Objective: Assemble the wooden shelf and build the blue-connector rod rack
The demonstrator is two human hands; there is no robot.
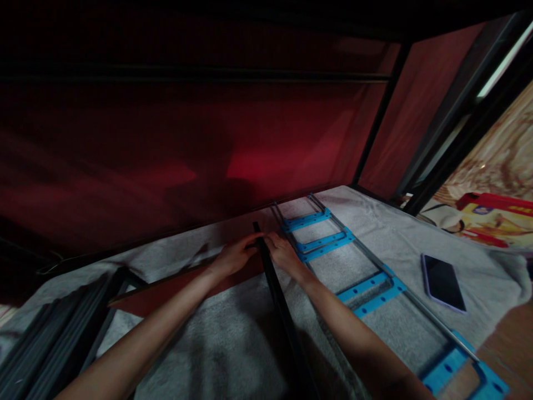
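Observation:
A long black bar [280,303] runs from the bottom of the view up to a narrow far end. My left hand [235,255] is closed on it from the left near that end. From the right, my right hand [283,253] grips the same stretch, its fingers curled over the bar. Beneath the left forearm and the bar lies a reddish-brown board [222,284]. Close to the right hand rests a ladder-like frame with blue plastic crosspieces [327,244] and grey metal rods. My forearms and the bar hide parts of the board and the frame.
A grey cloth [208,344] covers the surface. Dark ribbed bars [54,333] are piled at left. A phone [444,282] lies face up on the right, with a red and yellow box [495,216] beyond it. Red fabric [270,150] and a black frame post [381,114] enclose the back.

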